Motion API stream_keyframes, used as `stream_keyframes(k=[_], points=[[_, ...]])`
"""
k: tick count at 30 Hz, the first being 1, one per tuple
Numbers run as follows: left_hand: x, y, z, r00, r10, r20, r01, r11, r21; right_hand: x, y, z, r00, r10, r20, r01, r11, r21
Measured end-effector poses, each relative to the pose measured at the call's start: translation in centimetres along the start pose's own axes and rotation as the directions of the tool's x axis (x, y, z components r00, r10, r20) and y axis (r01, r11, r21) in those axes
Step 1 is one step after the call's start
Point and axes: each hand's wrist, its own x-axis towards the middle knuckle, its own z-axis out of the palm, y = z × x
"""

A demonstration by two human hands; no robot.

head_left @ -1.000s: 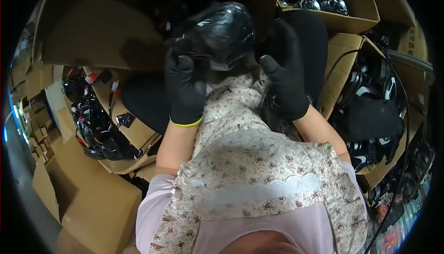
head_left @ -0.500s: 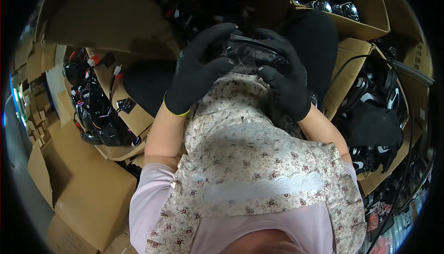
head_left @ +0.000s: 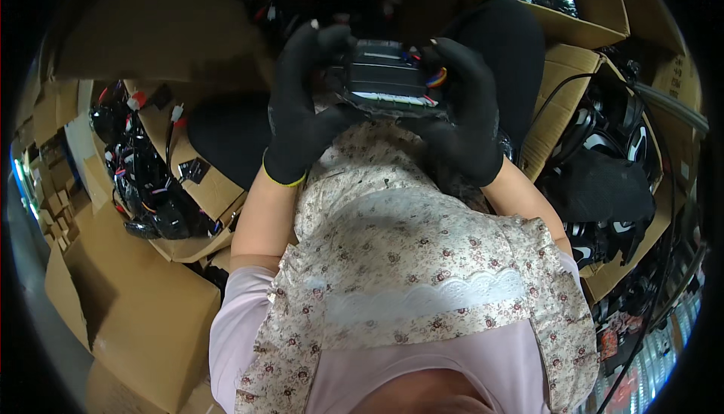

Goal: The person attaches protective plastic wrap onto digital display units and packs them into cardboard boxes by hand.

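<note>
A black box-shaped unit (head_left: 385, 75) is held just beyond the far end of the cream cloth apron with small brown-red flowers (head_left: 407, 248), near the apron's centre line. A pale narrow strip (head_left: 392, 99) runs along the unit's near side, and red, yellow and blue wires (head_left: 436, 78) curl at its right end.

The black-gloved left hand (head_left: 298, 105) is partly open, curved round the unit's left end, its thumb at the near edge and its fingers raised along the side. The black-gloved right hand (head_left: 464, 116) is cupped likewise round the right end, thumb low, fingers bent over beside the wires. The unit sits clamped between the two; shadow hides exactly where each fingertip touches.

Both palms face inward. The bare left forearm (head_left: 264, 218) rises along the apron's left edge, below a thin yellow cuff edge (head_left: 285, 182); the bare right forearm (head_left: 528, 203) slants inward from the apron's right side.

Left of the apron, an open brown cardboard box (head_left: 219, 203) holds dark wired parts (head_left: 154, 188); right of it, another tan cardboard carton (head_left: 558, 101) holds black-and-silver pieces (head_left: 599, 139).
</note>
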Motion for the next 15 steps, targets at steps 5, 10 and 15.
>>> stream_keyframes(k=[5,10,15], points=[[0.2,0.2,-1.2,0.982,-0.11,0.153,0.106,0.994,0.032,-0.2,-0.2,-0.5,0.975,-0.211,0.073,0.221,0.959,-0.175],[1.6,0.2,-1.9,0.907,0.264,0.329,-0.386,0.833,0.395,-0.4,-0.4,0.0,0.971,-0.217,0.1,0.226,0.97,-0.088],[-1.0,3.8,-4.2,0.986,0.115,0.122,-0.164,0.795,0.584,0.4,0.7,0.1,0.985,-0.162,0.059,0.164,0.986,-0.027]])
